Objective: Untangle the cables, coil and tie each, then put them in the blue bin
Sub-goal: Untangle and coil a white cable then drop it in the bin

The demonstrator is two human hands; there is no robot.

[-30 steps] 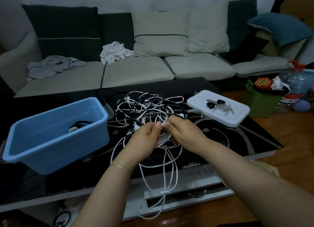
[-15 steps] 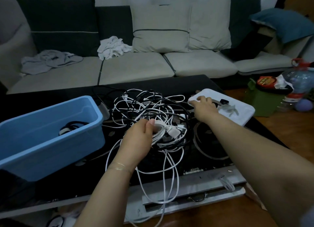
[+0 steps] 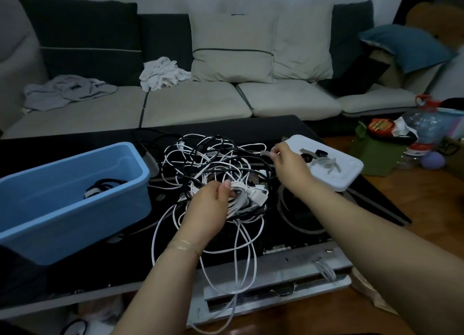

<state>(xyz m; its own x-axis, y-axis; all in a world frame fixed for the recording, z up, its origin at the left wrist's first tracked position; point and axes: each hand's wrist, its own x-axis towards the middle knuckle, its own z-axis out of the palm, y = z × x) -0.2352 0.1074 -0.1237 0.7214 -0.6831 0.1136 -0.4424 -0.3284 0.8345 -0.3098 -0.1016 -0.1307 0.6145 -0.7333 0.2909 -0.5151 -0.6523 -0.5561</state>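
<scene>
From the head camera, a tangle of white and black cables [image 3: 216, 164] is lying heaped on the black glass coffee table [image 3: 251, 131], between the blue bin [image 3: 75, 199] and a white lid [image 3: 351, 169]. The left hand [image 3: 208, 209] is gripping a gathered white coil [image 3: 241, 196], fingers curled round it just in front of the heap, with long white loops hanging past the table's front edge toward the floor. The right hand [image 3: 288, 164] is pinching a small grey tie [image 3: 266, 153] between thumb and fingertips, just beside the lid's near corner. More ties [image 3: 324, 162] and two small dark pieces are lying on the lid. A black coiled cable [image 3: 103, 185] with a pale band is sitting inside the bin.

The table's glass is showing pale swirling patterns, and a silver drawer front with a handle is running below it. Behind is standing a sofa [image 3: 200, 101] with beige seats, dark and beige cushions, a white cloth [image 3: 163, 73] and a grey garment [image 3: 67, 90]. At the right, on the wooden floor, a large water bottle [image 3: 424, 126] is standing.
</scene>
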